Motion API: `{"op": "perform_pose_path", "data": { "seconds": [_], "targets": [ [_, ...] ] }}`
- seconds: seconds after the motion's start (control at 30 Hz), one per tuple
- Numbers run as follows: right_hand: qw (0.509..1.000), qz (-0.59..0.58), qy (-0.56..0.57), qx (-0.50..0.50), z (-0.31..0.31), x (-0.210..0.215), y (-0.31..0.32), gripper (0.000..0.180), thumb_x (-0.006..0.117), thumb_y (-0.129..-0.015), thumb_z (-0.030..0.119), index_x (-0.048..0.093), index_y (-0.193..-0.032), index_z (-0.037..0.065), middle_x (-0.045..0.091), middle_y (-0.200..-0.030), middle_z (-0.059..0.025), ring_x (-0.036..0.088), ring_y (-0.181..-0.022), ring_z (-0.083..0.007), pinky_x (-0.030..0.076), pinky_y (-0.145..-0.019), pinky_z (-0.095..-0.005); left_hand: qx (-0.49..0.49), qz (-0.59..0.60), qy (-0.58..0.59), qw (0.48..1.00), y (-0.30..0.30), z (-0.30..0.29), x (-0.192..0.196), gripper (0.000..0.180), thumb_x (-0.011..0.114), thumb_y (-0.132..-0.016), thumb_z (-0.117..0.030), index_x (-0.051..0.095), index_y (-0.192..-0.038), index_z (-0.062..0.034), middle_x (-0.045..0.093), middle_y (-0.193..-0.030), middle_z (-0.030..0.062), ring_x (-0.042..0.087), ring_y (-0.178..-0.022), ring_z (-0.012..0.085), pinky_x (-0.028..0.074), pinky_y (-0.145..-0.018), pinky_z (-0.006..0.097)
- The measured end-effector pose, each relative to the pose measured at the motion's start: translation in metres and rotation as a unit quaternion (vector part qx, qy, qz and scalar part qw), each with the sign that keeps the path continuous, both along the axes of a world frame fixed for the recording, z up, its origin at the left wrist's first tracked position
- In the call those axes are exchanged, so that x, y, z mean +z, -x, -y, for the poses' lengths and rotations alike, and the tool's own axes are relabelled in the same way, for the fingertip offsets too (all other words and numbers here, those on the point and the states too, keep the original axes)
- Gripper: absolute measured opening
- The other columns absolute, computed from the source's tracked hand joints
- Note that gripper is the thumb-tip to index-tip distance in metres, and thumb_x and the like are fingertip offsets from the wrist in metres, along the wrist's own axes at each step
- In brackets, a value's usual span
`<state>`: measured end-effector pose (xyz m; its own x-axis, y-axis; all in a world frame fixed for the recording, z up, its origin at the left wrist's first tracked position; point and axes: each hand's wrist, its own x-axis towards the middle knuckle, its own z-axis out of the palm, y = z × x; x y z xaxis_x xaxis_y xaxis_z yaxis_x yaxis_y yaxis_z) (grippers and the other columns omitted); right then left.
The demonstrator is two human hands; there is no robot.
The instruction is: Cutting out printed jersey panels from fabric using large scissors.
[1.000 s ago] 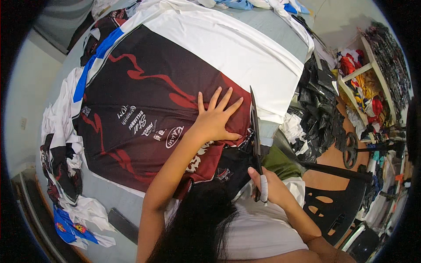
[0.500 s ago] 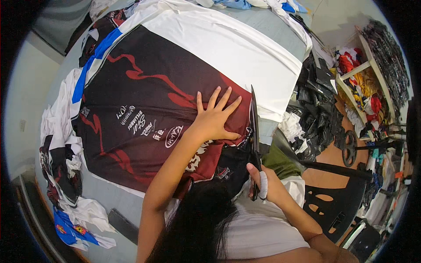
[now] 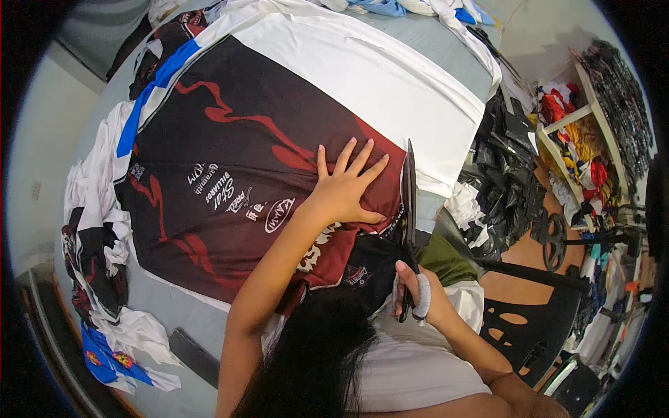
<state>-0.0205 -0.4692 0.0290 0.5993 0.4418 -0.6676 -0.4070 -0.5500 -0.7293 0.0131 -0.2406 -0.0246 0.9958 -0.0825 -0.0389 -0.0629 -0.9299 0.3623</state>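
A black and dark red printed jersey piece lies spread on the table over white cloth. My left hand rests flat on its right part, fingers spread, pressing the fabric. At that side, long dark scissors point away from me along the jersey's right edge. My right hand grips their handles, one of which looks pale grey. The blades are close together; how far the fabric sits between them is hard to tell. A folded black and red part of the jersey lies below my left hand, partly hidden by dark hair.
More white, blue and dark garments are heaped along the table's left edge. A dark flat phone-like object lies near the front left. To the right stand a black chair, black plastic bags and a shelf of colourful cloth.
The scissors have shifted slightly to the right and their blades look a little more parted at the tip. My left hand stays in place on the fabric.
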Motion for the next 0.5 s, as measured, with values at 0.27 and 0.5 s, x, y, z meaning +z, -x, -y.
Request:
{"op": "perform_pose_path", "data": {
  "seconds": [0.27,0.5],
  "targets": [
    [0.995,-0.035,0.046,0.079,0.076,0.004,-0.044,0.049,0.061,-0.085,0.044,0.051,-0.102,0.000,0.054,-0.066,-0.0015,0.053,-0.052,-0.0098,0.040,-0.045,-0.0247,-0.004,0.013,0.020,1.000,0.002,-0.003,0.003,0.090,0.070,-0.060,-0.056,0.034,-0.138,-0.0268,0.015,-0.150,0.0092,0.008,-0.138,0.0331,-0.002,-0.098,0.071],
    [0.957,-0.048,0.076,0.276,0.119,0.025,-0.139,0.040,0.065,-0.083,0.038,0.048,-0.091,0.003,0.047,-0.077,-0.0027,0.055,-0.064,-0.0106,0.048,-0.054,-0.0260,0.225,0.242,0.022,0.944,-0.022,0.031,0.000,0.029,0.063,-0.077,-0.034,0.059,-0.096,-0.0120,0.057,-0.090,0.0012,0.049,-0.096,0.0235,0.033,-0.091,0.051]
  ]
}}
